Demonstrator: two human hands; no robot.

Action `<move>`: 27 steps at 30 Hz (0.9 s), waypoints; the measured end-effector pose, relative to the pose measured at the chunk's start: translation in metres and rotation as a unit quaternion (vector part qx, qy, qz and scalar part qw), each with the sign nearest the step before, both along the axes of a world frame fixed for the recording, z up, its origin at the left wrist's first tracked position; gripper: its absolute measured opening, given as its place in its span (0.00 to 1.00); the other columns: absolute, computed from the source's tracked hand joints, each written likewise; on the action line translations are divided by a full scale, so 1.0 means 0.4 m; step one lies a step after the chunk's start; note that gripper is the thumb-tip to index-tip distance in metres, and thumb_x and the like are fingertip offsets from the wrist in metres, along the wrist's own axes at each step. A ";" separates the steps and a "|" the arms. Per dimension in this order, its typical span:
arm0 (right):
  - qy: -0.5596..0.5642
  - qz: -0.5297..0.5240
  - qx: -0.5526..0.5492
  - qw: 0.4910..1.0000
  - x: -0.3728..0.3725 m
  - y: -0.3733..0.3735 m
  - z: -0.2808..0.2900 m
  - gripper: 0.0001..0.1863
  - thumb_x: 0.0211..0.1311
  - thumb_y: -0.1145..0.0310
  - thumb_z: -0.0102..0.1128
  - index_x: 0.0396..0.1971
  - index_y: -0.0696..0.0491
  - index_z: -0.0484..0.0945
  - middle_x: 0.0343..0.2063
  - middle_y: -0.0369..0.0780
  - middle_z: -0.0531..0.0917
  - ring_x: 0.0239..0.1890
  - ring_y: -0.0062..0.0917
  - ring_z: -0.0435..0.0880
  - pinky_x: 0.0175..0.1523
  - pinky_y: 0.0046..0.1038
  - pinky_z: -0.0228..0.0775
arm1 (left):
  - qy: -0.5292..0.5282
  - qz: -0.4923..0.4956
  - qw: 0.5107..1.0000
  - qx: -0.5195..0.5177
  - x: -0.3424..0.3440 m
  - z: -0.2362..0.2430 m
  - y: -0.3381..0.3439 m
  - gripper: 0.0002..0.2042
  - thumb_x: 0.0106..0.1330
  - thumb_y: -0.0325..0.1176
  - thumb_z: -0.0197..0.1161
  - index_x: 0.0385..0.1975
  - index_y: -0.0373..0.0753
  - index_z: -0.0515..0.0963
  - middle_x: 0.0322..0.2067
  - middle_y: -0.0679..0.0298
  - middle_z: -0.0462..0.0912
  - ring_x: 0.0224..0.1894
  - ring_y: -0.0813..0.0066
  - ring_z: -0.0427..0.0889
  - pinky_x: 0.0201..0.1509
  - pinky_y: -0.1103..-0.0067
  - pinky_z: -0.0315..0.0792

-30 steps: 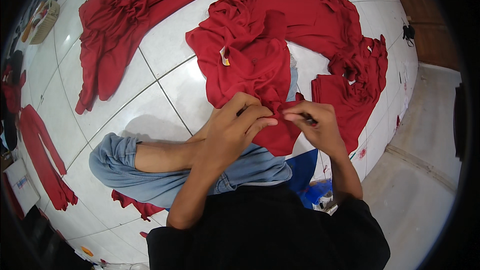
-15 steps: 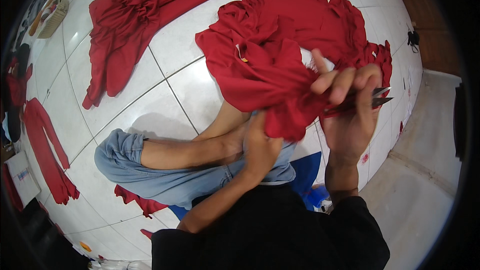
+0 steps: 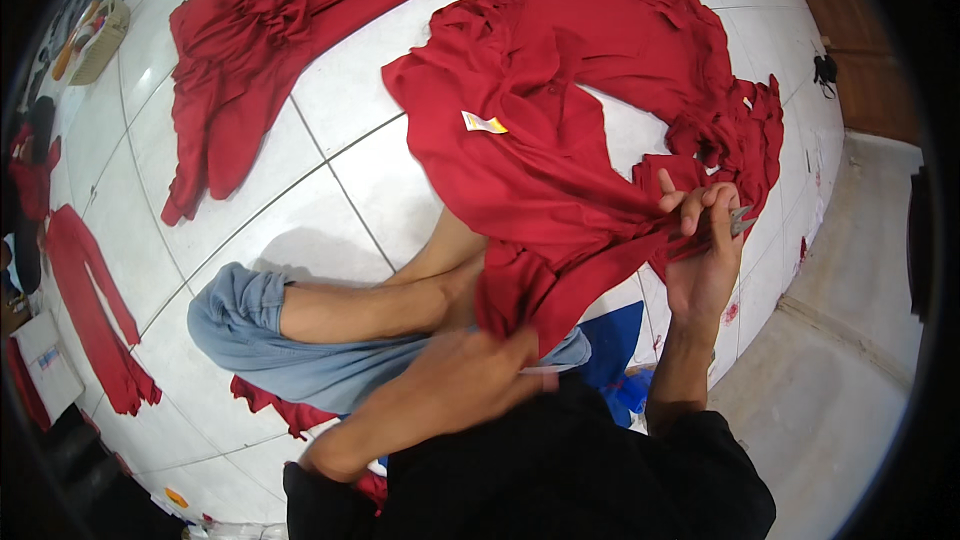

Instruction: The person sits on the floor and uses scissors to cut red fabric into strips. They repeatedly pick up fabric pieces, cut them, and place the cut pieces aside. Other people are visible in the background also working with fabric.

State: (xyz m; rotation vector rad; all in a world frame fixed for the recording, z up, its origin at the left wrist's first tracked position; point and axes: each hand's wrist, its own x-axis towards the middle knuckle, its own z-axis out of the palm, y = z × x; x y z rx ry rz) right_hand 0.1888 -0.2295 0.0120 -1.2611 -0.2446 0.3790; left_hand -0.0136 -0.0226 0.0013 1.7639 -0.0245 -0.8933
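Observation:
A red cloth garment (image 3: 520, 180) is drawn taut between my two hands, its far part spread over the tiled floor. My left hand (image 3: 470, 370), slightly blurred, is closed on its near edge close to my lap. To the right, my right hand (image 3: 703, 250) is raised with its fingers curled round small metal thread snips (image 3: 741, 221), their blades poking out past the fingers. The garment's other end runs to this hand; whether the fingers also pinch it is hard to see. A small white and yellow label (image 3: 484, 123) shows on the cloth.
More red garments lie at the far left (image 3: 260, 60) and far right (image 3: 640, 30). A narrow red piece (image 3: 90, 310) rests at the left, below a basket (image 3: 100, 40). Blue cloth (image 3: 612, 340) lies beside my crossed legs. A wall (image 3: 850, 270) stands at the right.
My left hand has pulled the garment toward my lap, stretching the bunched cloth. My right hand has turned slightly, and the snips' blades, spread before, now look closer together. The label has become plainly visible.

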 end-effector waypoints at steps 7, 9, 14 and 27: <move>-0.103 -0.001 -0.056 0.993 0.020 0.012 0.045 0.10 0.84 0.63 0.45 0.39 0.51 0.70 0.21 0.37 0.75 0.40 0.34 0.85 0.79 0.54 0.53 | -0.380 0.267 0.838 0.286 0.041 -0.122 -0.169 0.21 0.61 0.45 0.75 0.46 0.37 0.80 0.41 0.61 0.81 0.39 0.58 0.81 0.45 0.64 0.77; -0.086 0.015 -0.045 0.995 0.037 0.013 0.044 0.11 0.85 0.63 0.44 0.39 0.51 0.70 0.21 0.36 0.73 0.39 0.33 0.83 0.78 0.54 0.54 | -0.391 0.264 0.836 0.279 -0.008 -0.050 -0.133 0.23 0.59 0.47 0.78 0.46 0.38 0.81 0.40 0.61 0.81 0.38 0.62 0.81 0.42 0.68 0.77; -0.011 0.041 0.018 0.999 0.057 0.014 0.020 0.12 0.84 0.63 0.45 0.37 0.51 0.71 0.18 0.35 0.70 0.39 0.31 0.82 0.77 0.53 0.56 | -0.236 0.160 0.922 0.261 -0.176 0.257 0.055 0.16 0.61 0.49 0.77 0.35 0.44 0.83 0.26 0.69 0.78 0.29 0.75 0.81 0.23 0.76 0.69; 0.076 0.002 0.027 0.997 0.043 -0.035 -0.037 0.13 0.84 0.61 0.48 0.36 0.51 0.73 0.17 0.29 0.62 0.24 0.20 0.70 0.68 0.47 0.70 | -0.454 0.294 0.796 0.272 0.196 -0.318 -0.130 0.21 0.56 0.41 0.77 0.47 0.42 0.81 0.41 0.62 0.76 0.39 0.58 0.76 0.47 0.66 0.73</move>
